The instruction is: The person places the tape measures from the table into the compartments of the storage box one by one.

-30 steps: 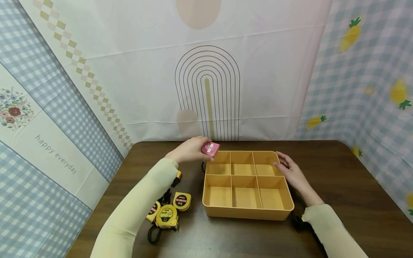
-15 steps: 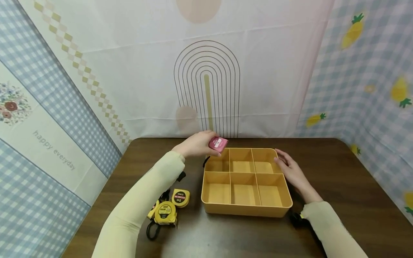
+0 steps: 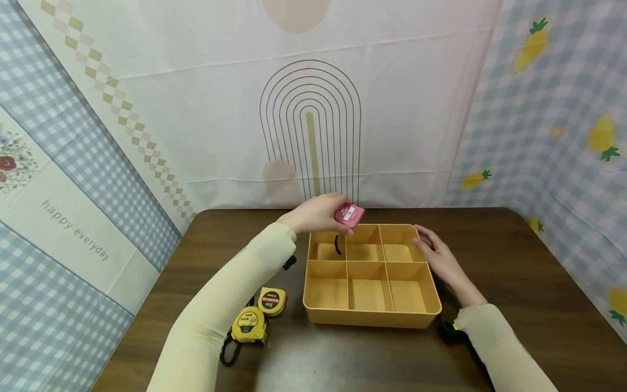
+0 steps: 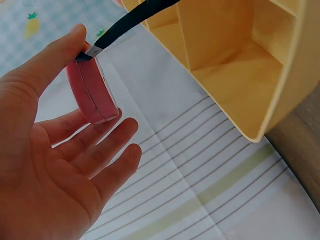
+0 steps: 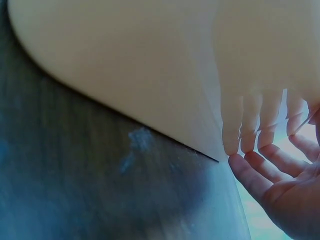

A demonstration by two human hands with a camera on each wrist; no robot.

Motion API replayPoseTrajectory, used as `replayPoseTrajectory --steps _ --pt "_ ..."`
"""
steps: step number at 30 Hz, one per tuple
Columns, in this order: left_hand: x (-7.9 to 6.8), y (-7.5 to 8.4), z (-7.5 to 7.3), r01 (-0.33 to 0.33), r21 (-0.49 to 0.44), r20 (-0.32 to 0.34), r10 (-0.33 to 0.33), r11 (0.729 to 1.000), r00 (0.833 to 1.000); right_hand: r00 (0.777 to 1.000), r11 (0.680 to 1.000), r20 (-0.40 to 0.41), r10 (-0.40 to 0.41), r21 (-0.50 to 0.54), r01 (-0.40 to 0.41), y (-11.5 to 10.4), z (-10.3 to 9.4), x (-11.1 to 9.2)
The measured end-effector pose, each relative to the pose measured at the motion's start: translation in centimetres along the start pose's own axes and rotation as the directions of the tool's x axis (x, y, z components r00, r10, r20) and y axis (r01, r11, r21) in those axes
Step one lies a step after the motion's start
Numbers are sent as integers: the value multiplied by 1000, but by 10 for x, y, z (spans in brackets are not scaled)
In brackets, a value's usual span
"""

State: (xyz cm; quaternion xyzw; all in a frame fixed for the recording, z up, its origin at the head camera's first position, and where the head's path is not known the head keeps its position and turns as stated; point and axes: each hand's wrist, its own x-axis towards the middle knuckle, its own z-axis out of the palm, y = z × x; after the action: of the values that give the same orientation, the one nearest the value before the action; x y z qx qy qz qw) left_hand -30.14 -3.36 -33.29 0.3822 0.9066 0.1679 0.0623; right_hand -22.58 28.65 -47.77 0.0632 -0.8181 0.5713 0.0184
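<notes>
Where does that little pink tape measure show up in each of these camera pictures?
Head: the pink tape measure is held in the left hand above the far edge of the yellow tray.
Left wrist: it is pinched at upper left, its black strap running toward the tray.
Right wrist: not in it.
Shared landmark: the yellow tray.

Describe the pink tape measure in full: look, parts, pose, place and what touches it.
The pink tape measure is a small, rounded plastic case with a pale label on its upper face and a black wrist strap hanging into the tray's far-left compartment. The left hand pinches it between thumb and fingers, tilted, in the air above the far rim of the yellow tray. The case touches nothing but that hand.
</notes>
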Motion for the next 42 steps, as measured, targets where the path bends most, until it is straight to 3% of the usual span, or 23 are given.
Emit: replayPoseTrajectory --steps 25,42 --pt "31 30 -9 -90 8 0 90 996 996 1000 1000 8 20 -12 -20 1 1 -3" --pt "54 67 -15 -147 -18 1 147 989 989 1000 999 3 22 -49 -22 -4 0 0"
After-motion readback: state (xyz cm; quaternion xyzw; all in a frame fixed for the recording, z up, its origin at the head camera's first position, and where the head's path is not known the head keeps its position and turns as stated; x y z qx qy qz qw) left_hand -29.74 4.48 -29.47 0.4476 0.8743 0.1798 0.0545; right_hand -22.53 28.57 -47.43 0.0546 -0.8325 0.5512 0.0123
